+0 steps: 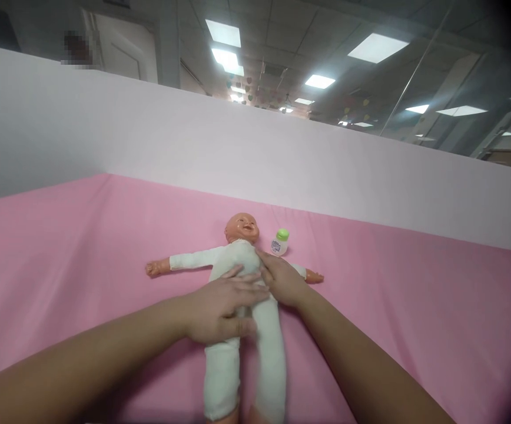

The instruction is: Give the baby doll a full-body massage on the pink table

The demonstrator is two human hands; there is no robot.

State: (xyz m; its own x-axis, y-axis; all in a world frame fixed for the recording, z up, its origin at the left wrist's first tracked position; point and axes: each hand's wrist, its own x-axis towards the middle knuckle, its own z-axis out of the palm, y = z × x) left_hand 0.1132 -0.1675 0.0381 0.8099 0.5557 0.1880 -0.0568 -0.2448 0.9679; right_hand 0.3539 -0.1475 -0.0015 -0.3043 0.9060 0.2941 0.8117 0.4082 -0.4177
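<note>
A baby doll (268, 341) with a white cloth body lies on its back, its arms stretched out to both sides and its head at the far end. My left hand (224, 303) lies over the doll's belly and hip, fingers spread and pointing right. On the doll's side at the right rests my right hand (282, 278), its fingers extended toward the chest. Neither hand grasps anything. A small clear bottle (279, 242) with a green cap stands just beyond my right hand, beside the doll's head. The doll's feet are cut off at the bottom edge.
Pink sheeting (370, 282) with soft folds covers the surface under the doll. A white padded wall (238, 153) rises along the back and left. Behind it are a door (127, 50), glass and lit ceiling panels. A blurred patch shows at the upper left.
</note>
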